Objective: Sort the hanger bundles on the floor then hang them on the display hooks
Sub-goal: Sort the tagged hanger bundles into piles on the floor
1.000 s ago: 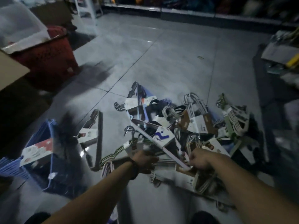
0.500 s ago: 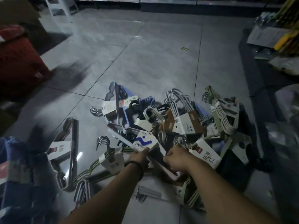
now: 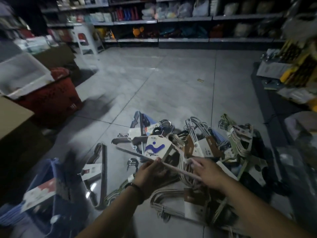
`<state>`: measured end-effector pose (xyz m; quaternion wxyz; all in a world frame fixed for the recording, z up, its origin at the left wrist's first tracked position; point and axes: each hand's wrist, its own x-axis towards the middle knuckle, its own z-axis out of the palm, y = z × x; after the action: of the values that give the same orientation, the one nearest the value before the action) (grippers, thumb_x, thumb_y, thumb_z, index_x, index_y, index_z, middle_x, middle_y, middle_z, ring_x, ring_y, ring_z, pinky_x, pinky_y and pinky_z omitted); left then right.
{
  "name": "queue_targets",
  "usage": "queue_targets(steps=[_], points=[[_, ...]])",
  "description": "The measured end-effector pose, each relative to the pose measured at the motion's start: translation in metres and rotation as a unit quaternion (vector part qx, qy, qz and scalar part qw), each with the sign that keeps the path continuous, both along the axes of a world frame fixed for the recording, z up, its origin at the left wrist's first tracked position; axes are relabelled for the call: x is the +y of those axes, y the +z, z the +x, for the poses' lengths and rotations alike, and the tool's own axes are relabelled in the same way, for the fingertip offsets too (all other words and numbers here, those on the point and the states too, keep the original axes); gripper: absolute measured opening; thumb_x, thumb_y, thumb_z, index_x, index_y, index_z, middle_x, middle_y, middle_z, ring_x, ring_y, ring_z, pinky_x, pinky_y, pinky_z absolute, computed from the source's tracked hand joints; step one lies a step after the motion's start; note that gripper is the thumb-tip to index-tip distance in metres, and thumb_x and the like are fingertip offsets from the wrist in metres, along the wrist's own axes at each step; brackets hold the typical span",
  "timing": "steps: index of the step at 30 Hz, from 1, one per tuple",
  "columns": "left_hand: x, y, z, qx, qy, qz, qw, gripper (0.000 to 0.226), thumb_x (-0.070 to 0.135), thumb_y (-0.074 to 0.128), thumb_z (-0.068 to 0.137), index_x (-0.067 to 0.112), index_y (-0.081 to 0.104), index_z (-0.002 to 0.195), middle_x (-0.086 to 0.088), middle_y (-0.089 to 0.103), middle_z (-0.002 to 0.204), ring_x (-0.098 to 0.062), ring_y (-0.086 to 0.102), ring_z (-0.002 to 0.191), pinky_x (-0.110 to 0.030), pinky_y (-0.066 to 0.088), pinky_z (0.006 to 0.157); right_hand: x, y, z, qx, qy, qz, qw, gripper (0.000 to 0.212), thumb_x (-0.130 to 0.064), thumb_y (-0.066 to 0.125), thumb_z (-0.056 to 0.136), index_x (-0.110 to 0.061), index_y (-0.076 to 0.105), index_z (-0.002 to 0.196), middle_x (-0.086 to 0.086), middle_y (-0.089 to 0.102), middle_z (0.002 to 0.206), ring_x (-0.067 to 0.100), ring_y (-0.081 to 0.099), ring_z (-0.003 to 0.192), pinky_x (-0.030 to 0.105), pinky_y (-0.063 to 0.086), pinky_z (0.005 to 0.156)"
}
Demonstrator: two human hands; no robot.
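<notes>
Your left grip (image 3: pixel 151 170) and right grip (image 3: pixel 208 173) are both closed round the lower bar of one hanger bundle (image 3: pixel 157 147), the one with the blue-marked white card. You hold it tilted at lower centre of the frame, over the pile of hanger bundles (image 3: pixel 205 148) on the floor (image 3: pixel 171 83). A dark bundle (image 3: pixel 103 165) lies apart, left of the pile. A red basket (image 3: pixel 51 100) stands at the left.

At your ten o'clock sits a red basket (image 3: pixel 51 100), a clear tub (image 3: pixel 22 74) just beside it; a white stool (image 3: pixel 85 40) stands at eleven, stocked shelves (image 3: pixel 185 19) at twelve.
</notes>
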<state>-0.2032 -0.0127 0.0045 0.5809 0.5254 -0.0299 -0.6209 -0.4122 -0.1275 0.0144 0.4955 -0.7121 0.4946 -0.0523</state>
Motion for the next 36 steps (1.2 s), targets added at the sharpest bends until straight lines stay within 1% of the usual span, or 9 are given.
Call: queue_targets(steps=[3,7,10,14,21,26,30,33,36], points=[[0.045,0.028,0.019,-0.234,-0.035,0.001,0.972,0.017,0.020,0.066,0.099,0.006,0.070,0.107,-0.018,0.077,0.106,-0.030,0.075,0.086,-0.040,0.063,0.072,0.010,0.030,0.002,-0.025,0.005,-0.061,0.998,0.025,-0.024,0.054,0.107,-0.033,0.074,0.119,-0.011,0.066,0.088,0.027,0.072,0.082,0.050,0.063,0.080],[0.110,0.056,0.067,-0.687,0.021,-0.001,0.726,0.015,0.025,0.076,0.091,0.022,0.065,0.101,0.003,0.069,0.102,-0.020,0.068,0.092,-0.030,0.056,0.072,0.020,0.077,0.006,0.004,0.069,-0.087,0.994,0.026,-0.031,0.059,0.105,-0.032,0.071,0.128,0.000,0.068,0.121,0.028,0.076,0.087,0.045,0.063,0.075],[0.143,0.069,0.101,-0.756,-0.068,0.082,0.645,0.059,0.025,0.078,0.087,0.026,0.052,0.140,-0.006,0.049,0.143,-0.029,0.049,0.128,-0.049,0.050,0.103,0.033,0.115,0.015,0.071,0.172,-0.147,0.971,0.025,-0.035,0.061,0.104,-0.033,0.072,0.126,-0.006,0.070,0.124,0.018,0.065,0.109,0.038,0.053,0.094],[0.183,0.071,0.117,-0.645,-0.211,0.124,0.724,0.066,0.032,0.068,0.091,0.029,0.041,0.152,-0.001,0.048,0.153,-0.026,0.048,0.141,-0.045,0.049,0.110,0.071,0.141,0.034,0.060,0.242,-0.150,0.957,0.024,-0.033,0.065,0.102,-0.039,0.073,0.124,-0.021,0.066,0.119,-0.002,0.061,0.105,0.022,0.050,0.083],[0.272,0.061,0.090,-0.391,-0.284,0.046,0.875,0.043,-0.001,0.055,0.097,0.022,0.062,0.132,-0.013,0.073,0.121,-0.027,0.073,0.103,-0.042,0.061,0.090,0.132,0.147,0.064,0.007,0.276,-0.111,0.955,0.023,-0.040,0.071,0.095,-0.055,0.074,0.112,-0.026,0.069,0.123,-0.004,0.065,0.111,0.028,0.053,0.095],[0.305,0.060,0.071,-0.443,-0.255,0.044,0.858,0.041,0.013,0.066,0.095,0.036,0.055,0.127,0.000,0.065,0.120,-0.028,0.069,0.106,-0.040,0.062,0.088,0.156,0.125,0.087,-0.041,0.173,-0.124,0.976,0.028,-0.032,0.075,0.094,-0.035,0.071,0.122,-0.009,0.072,0.117,0.014,0.070,0.107,0.035,0.056,0.089],[0.312,0.065,0.066,-0.471,-0.174,0.041,0.864,0.022,0.008,0.051,0.104,0.019,0.057,0.122,-0.004,0.068,0.113,-0.014,0.069,0.093,-0.035,0.062,0.083,0.199,0.087,0.108,-0.117,-0.081,0.017,0.990,0.075,-0.070,0.072,0.082,-0.019,0.050,0.132,0.004,0.066,0.119,0.023,0.067,0.099,0.047,0.054,0.095],[0.320,0.067,0.059,-0.456,-0.126,0.051,0.880,0.020,0.005,0.051,0.104,0.019,0.056,0.117,-0.010,0.066,0.117,-0.029,0.070,0.102,-0.042,0.063,0.086,0.244,0.066,0.128,-0.026,0.063,0.134,0.989,0.060,-0.060,0.079,0.081,-0.021,0.056,0.121,0.003,0.072,0.113,0.026,0.075,0.097,0.050,0.062,0.088],[0.326,0.063,0.045,-0.365,-0.078,0.031,0.927,0.012,0.018,0.050,0.106,0.029,0.053,0.111,-0.006,0.065,0.114,-0.029,0.071,0.103,-0.041,0.064,0.079,0.274,0.055,0.149,-0.047,0.086,0.103,0.990,0.038,-0.039,0.072,0.096,-0.017,0.061,0.125,0.003,0.074,0.111,0.020,0.075,0.088,0.038,0.063,0.073]])
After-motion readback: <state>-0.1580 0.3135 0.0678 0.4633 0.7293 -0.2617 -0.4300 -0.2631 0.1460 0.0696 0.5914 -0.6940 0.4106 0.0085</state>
